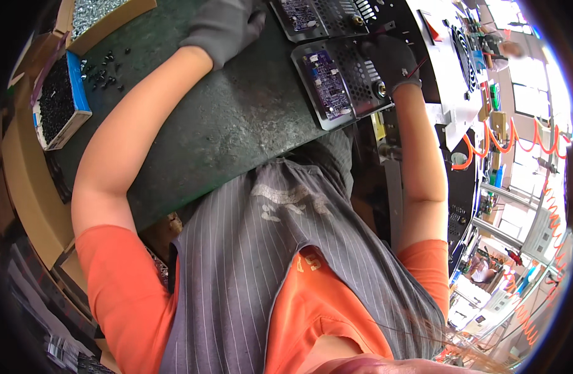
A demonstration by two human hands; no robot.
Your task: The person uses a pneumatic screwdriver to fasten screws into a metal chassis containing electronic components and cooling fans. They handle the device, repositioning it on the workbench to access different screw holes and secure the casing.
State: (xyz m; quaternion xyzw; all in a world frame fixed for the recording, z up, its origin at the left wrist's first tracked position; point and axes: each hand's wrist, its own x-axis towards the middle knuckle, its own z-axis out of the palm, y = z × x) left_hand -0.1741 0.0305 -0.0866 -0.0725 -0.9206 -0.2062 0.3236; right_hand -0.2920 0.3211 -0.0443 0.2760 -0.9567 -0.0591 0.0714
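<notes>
My left hand [227, 28], in a dark grey glove, is over the dark green work surface [218, 118] at the top edge. Its thumb stands apart; its other fingertips run out of view, and nothing shows in it. My right hand [392, 59], also gloved, is at the right edge of a perforated metal panel [360, 71], its fingers curled over it; their tips are hard to make out. A purple circuit board [327, 84] sits on the panel's left part. Directly beyond lies a similar panel [338, 17] with another purple board [299, 14].
Loose black screws [105, 70] lie at the left, beside a blue-and-white box of small black parts [57, 103]. A cardboard box [109, 25] holds silvery hardware. A white panel with a black round grille [464, 53] stands at the right, near orange coiled hoses [510, 140].
</notes>
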